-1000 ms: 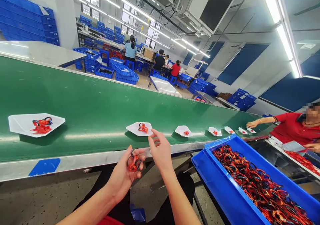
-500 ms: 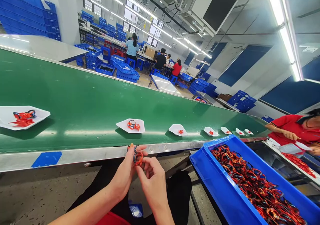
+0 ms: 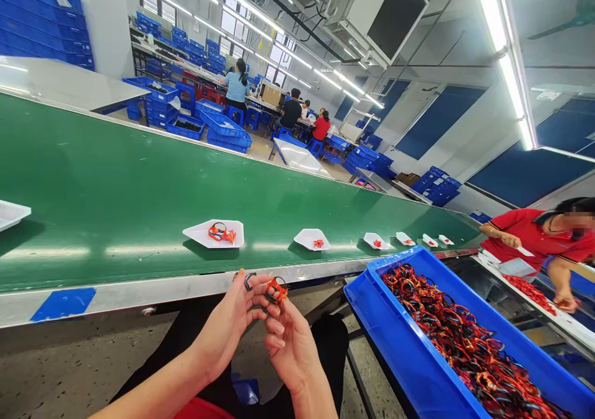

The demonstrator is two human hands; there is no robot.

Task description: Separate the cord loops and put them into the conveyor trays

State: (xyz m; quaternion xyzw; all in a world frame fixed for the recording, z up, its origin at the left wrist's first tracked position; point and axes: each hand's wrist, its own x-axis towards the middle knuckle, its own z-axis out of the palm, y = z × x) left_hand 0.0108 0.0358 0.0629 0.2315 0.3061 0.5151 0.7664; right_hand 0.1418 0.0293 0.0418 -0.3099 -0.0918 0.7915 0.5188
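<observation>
"What's on my feed right now?"

"A long green conveyor belt (image 3: 139, 177) with a steel edge (image 3: 186, 290) runs across the view. A wide blue plastic crate (image 3: 357, 301) sits to the right, heaped with tangled red and black loops (image 3: 465, 338). Beyond it, a co-worker in a red shirt (image 3: 534, 233) leans over a bench. Small white angular trays stand in a row on the belt, the nearest (image 3: 214, 233) carrying a red-and-black bundle."

"And the hands?"

"Both are closed, held just in front of the steel edge. The left hand (image 3: 223, 329) curls its fingers around an orange-red and black wire loop (image 3: 277, 290), with a dark ring (image 3: 250, 281) showing above the fingertips. The right hand (image 3: 292, 351) pinches the orange-red part from below, though its fingers partly hide the grip."

"Where's the risk?"

"I'd say it's the fingertip hold. The loop looks thin and light, so a loosened pinch could drop it past the steel edge to the floor. Brought near the crate, its wires could snag in the heap."
</observation>
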